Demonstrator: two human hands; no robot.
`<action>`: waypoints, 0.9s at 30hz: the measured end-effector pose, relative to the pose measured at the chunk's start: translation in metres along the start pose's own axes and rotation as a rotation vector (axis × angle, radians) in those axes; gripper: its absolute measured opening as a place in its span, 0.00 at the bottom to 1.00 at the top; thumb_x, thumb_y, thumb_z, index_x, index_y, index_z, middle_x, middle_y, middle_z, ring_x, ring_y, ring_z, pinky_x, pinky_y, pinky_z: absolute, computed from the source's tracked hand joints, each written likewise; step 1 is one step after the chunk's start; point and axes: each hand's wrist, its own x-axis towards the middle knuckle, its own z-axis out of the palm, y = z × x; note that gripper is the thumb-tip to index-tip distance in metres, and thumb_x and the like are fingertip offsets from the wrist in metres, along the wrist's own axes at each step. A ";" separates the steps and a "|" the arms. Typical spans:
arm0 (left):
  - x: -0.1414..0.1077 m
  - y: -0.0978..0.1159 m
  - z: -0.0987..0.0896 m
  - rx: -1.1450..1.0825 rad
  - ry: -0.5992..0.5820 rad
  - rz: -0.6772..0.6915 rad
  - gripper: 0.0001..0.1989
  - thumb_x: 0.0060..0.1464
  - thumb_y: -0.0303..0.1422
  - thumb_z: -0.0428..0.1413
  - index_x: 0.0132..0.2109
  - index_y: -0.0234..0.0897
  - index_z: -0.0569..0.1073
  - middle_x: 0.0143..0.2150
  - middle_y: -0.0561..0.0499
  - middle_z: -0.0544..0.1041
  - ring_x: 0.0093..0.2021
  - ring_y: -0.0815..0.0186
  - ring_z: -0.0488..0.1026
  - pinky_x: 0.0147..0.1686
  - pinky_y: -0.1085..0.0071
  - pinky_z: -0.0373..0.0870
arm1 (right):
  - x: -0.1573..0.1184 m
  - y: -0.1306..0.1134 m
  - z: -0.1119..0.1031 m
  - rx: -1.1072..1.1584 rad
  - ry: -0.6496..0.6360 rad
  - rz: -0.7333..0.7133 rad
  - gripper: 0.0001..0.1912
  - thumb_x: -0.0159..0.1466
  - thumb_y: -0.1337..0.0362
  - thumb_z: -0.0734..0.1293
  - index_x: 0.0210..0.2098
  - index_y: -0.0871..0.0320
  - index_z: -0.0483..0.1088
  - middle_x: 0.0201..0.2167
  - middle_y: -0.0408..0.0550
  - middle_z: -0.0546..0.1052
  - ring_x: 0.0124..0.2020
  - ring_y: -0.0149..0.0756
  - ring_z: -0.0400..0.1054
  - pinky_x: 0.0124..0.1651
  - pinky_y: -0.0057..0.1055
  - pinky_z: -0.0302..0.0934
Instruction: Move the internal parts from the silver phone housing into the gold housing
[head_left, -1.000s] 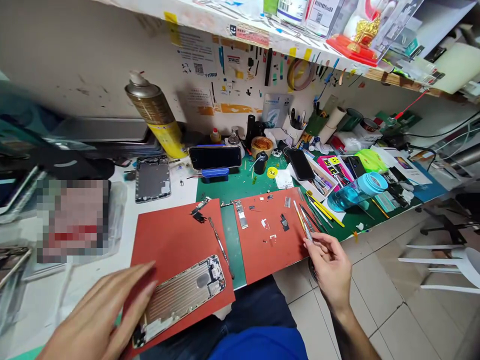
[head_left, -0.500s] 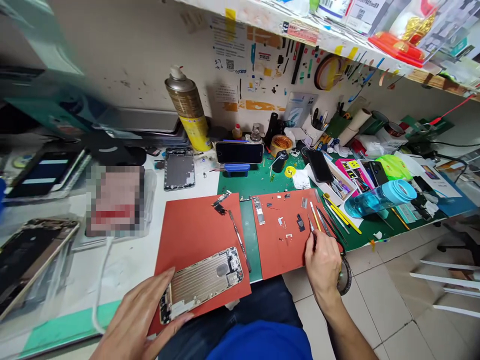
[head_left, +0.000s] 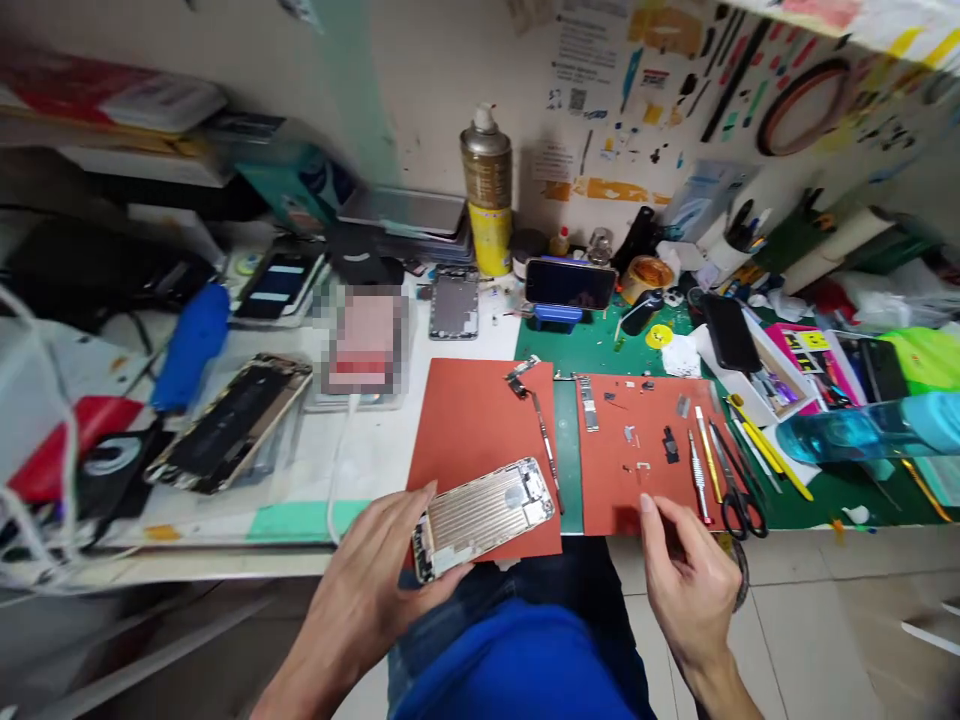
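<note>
Phone housing (head_left: 484, 518) lies on the left red mat (head_left: 480, 440), its near end gripped by the left hand (head_left: 375, 590); the right hand (head_left: 694, 580) hovers empty, fingers loosely spread, just right of it near the screwdriver (head_left: 697, 478).

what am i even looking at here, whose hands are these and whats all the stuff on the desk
This is one picture from a camera worn on a person's head, looking down at their own two bare hands at a cluttered workbench. The left hand grips an opened phone housing at the near edge of a red mat. The right hand is open and holds nothing, near a second red mat with small loose parts. Beside that mat lie scissors and slim tools. A spray can stands at the back.
</note>
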 end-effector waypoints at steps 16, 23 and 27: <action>-0.034 0.058 0.001 -0.090 0.121 -0.273 0.42 0.61 0.42 0.67 0.76 0.42 0.58 0.60 0.36 0.77 0.59 0.44 0.77 0.56 0.46 0.80 | -0.046 -0.064 0.060 0.945 -0.742 0.786 0.26 0.69 0.41 0.71 0.35 0.60 0.76 0.28 0.50 0.81 0.20 0.30 0.71 0.24 0.26 0.63; -0.040 0.048 -0.010 -1.192 -0.056 -0.868 0.32 0.72 0.56 0.43 0.69 0.45 0.71 0.63 0.41 0.80 0.64 0.46 0.78 0.61 0.47 0.78 | -0.025 -0.068 0.052 0.895 -0.941 0.646 0.25 0.73 0.42 0.66 0.34 0.57 0.71 0.16 0.39 0.73 0.16 0.26 0.57 0.22 0.25 0.49; -0.015 0.056 -0.010 -1.625 -0.319 -1.097 0.39 0.67 0.64 0.43 0.66 0.41 0.75 0.53 0.38 0.85 0.52 0.42 0.84 0.51 0.44 0.82 | -0.015 -0.077 0.053 0.765 -0.933 0.534 0.26 0.72 0.40 0.66 0.34 0.57 0.72 0.23 0.41 0.74 0.19 0.28 0.64 0.23 0.26 0.55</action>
